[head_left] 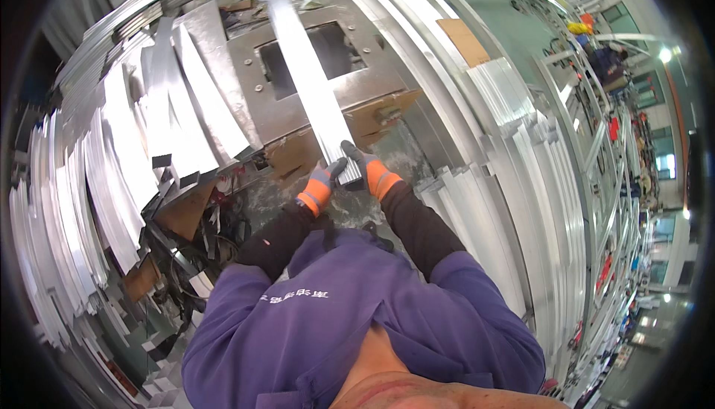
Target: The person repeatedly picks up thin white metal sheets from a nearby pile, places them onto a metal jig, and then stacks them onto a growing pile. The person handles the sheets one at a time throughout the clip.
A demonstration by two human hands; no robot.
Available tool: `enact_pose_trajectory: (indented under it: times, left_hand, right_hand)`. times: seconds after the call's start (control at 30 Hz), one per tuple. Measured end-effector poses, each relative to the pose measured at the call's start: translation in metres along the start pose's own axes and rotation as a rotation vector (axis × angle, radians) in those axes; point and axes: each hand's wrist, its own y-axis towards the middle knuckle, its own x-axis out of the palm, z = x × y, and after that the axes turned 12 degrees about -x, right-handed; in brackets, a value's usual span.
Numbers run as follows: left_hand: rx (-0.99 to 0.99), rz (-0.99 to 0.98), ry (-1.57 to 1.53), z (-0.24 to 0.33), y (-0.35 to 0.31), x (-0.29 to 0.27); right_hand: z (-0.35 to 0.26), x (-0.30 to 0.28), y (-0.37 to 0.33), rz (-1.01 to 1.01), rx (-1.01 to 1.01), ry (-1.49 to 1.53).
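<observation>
A long flat aluminium profile (305, 66) lies lengthwise over a grey steel machine table (369, 85) with a rectangular opening. Both my hands wear grey and orange gloves and grip the profile's near end. My left hand (322, 182) holds its left edge, and my right hand (366, 169) holds its right edge. My purple sleeves and dark undersleeves rise from the lower edge.
Stacks of aluminium profiles (119, 156) fan out on the left, and more long profiles (514, 163) lie on the right. Brown cardboard (462, 40) sits on the far metal rails. Scrap offcuts (186, 260) litter the floor at lower left. A person (607, 62) works far right.
</observation>
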Motion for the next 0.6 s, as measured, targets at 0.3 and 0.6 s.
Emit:
enact_pose_trajectory:
  times: [0.3, 0.6]
  left_hand:
    - [-0.336, -0.022, 0.279, -0.037, 0.005, 0.015]
    - [0.605, 0.609, 2.047, -0.003, 0.037, 0.083]
  right_hand:
    - [-0.013, -0.049, -0.087, 0.228, 0.025, -0.456]
    - [0.087, -0.154, -0.171, 0.254, 0.064, -0.542]
